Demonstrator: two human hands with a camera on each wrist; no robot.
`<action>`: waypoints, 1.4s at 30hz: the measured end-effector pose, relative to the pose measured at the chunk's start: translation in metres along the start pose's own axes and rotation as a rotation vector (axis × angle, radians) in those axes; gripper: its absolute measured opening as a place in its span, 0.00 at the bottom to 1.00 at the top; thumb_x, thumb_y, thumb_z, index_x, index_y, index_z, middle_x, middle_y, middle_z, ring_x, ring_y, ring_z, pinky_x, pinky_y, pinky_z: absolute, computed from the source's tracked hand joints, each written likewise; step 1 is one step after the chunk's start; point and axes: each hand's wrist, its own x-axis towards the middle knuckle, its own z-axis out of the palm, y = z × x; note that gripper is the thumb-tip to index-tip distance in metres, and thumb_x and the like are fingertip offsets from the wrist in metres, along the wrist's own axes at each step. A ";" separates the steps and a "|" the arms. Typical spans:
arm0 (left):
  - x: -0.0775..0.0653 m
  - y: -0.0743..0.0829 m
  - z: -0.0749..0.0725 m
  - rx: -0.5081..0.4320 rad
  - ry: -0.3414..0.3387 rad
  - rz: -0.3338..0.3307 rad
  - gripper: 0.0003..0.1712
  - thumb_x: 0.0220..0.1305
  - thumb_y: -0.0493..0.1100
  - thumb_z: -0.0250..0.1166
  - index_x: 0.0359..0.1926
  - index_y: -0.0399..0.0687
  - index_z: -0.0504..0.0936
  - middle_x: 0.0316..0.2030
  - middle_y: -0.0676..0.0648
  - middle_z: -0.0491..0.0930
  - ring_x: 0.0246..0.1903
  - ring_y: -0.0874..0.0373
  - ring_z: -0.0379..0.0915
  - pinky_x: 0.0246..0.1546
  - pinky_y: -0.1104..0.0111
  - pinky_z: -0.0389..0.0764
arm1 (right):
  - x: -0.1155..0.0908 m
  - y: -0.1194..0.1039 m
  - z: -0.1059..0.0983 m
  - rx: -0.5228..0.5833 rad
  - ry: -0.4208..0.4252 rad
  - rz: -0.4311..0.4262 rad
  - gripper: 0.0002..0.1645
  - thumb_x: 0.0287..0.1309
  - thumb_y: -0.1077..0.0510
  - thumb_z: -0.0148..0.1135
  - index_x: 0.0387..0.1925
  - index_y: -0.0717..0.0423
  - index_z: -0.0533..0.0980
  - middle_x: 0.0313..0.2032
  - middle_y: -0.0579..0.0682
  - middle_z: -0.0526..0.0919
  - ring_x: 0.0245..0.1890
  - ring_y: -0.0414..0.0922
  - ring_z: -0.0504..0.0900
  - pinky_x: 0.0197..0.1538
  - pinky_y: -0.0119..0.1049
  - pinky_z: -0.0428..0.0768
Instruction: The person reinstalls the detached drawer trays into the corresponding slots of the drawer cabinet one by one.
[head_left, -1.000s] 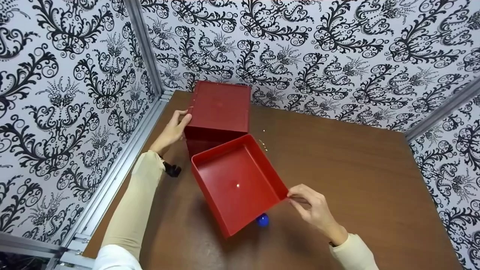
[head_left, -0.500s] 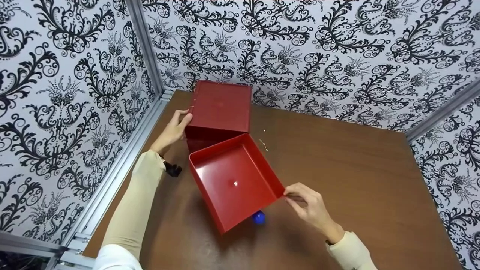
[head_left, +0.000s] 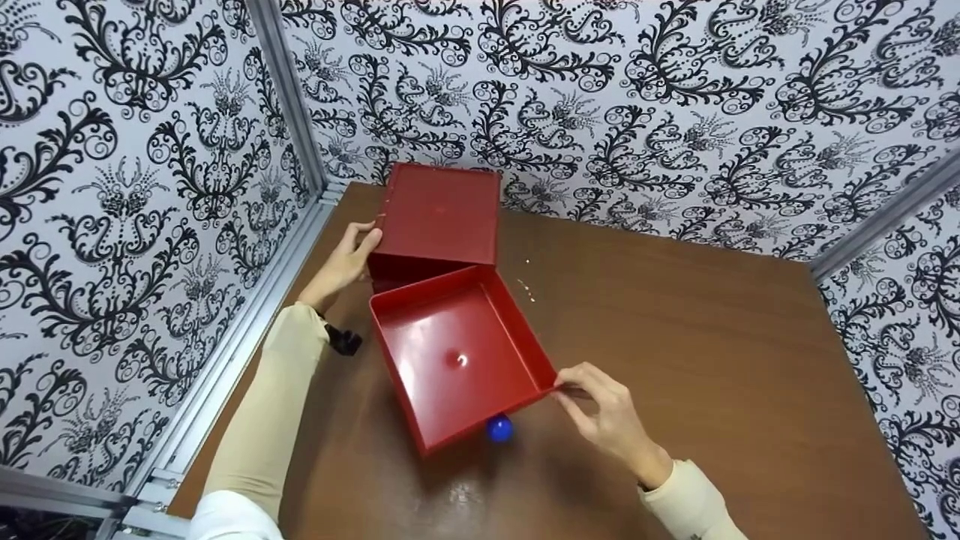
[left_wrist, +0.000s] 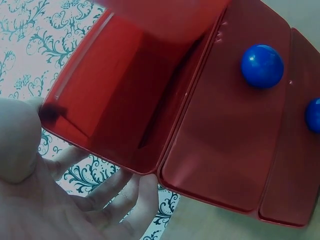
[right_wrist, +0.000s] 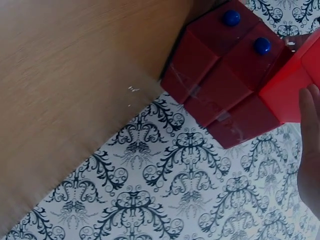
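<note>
A dark red drawer cabinet (head_left: 441,214) stands on the table in the head view, its top compartment showing as an open slot. My left hand (head_left: 346,259) holds the cabinet's left side, with the thumb at the top edge. My right hand (head_left: 604,412) pinches the near right corner of a bright red drawer (head_left: 457,375), tilted in front of the cabinet with nothing inside. A blue knob (head_left: 499,428) sticks out from the drawer's front. In the left wrist view the drawer's blurred end (left_wrist: 170,17) overlaps the bare slot (left_wrist: 115,90); its far end in the head view touches or overlaps the cabinet front.
Two closed drawers below the slot carry blue knobs (left_wrist: 262,66). A brown table (head_left: 690,337) extends to the right, with small bright specks (head_left: 527,290) near the cabinet. Patterned walls (head_left: 600,112) and a metal frame rail (head_left: 247,330) border the left and back.
My right hand has brought the drawer left and slightly farther from me, and the drawer has turned a little. The left hand and the cabinet stay in place.
</note>
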 end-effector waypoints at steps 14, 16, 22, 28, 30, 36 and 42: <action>0.002 -0.001 -0.001 0.035 0.013 -0.040 0.32 0.78 0.56 0.44 0.72 0.44 0.55 0.57 0.36 0.73 0.28 0.68 0.77 0.35 0.71 0.84 | 0.010 -0.029 0.016 -0.203 0.033 -0.023 0.21 0.39 0.73 0.76 0.39 0.60 0.80 0.33 0.46 0.81 0.33 0.38 0.84 0.43 0.24 0.84; 0.003 -0.002 -0.002 0.025 0.010 -0.042 0.31 0.78 0.55 0.44 0.73 0.44 0.55 0.53 0.39 0.74 0.26 0.67 0.76 0.31 0.72 0.81 | 0.012 -0.033 0.019 -0.223 0.036 -0.024 0.20 0.40 0.73 0.76 0.39 0.59 0.80 0.33 0.46 0.81 0.32 0.37 0.84 0.41 0.24 0.84; 0.003 -0.003 -0.002 0.047 0.013 -0.033 0.31 0.78 0.55 0.44 0.72 0.44 0.55 0.45 0.47 0.72 0.17 0.68 0.64 0.22 0.76 0.69 | 0.017 -0.042 0.027 -0.250 0.043 -0.022 0.19 0.42 0.72 0.74 0.39 0.59 0.80 0.31 0.46 0.80 0.31 0.36 0.84 0.39 0.26 0.85; 0.000 -0.001 -0.001 0.121 0.036 -0.019 0.32 0.77 0.58 0.44 0.71 0.45 0.58 0.53 0.40 0.72 0.16 0.69 0.58 0.22 0.77 0.65 | 0.021 -0.050 0.034 -0.280 0.056 -0.006 0.18 0.42 0.72 0.74 0.38 0.59 0.80 0.31 0.45 0.80 0.31 0.35 0.84 0.39 0.24 0.84; 0.000 -0.001 -0.002 0.122 0.037 -0.023 0.32 0.77 0.59 0.44 0.71 0.45 0.59 0.52 0.40 0.72 0.17 0.69 0.58 0.23 0.77 0.66 | 0.022 -0.052 0.037 -0.286 0.054 0.000 0.18 0.42 0.71 0.74 0.38 0.59 0.79 0.30 0.45 0.80 0.31 0.36 0.84 0.39 0.24 0.84; -0.002 0.002 -0.003 0.108 0.019 -0.036 0.33 0.76 0.60 0.46 0.72 0.47 0.59 0.43 0.50 0.71 0.22 0.70 0.60 0.27 0.78 0.69 | 0.025 -0.055 0.043 -0.306 0.043 0.007 0.16 0.43 0.70 0.73 0.36 0.60 0.79 0.29 0.47 0.79 0.29 0.36 0.85 0.38 0.24 0.85; -0.006 0.007 -0.005 0.055 -0.008 -0.071 0.33 0.75 0.60 0.47 0.72 0.49 0.59 0.36 0.55 0.68 0.25 0.70 0.63 0.31 0.77 0.74 | 0.033 -0.059 0.049 -0.332 0.035 0.004 0.15 0.44 0.69 0.74 0.35 0.59 0.78 0.29 0.47 0.79 0.29 0.36 0.84 0.37 0.24 0.85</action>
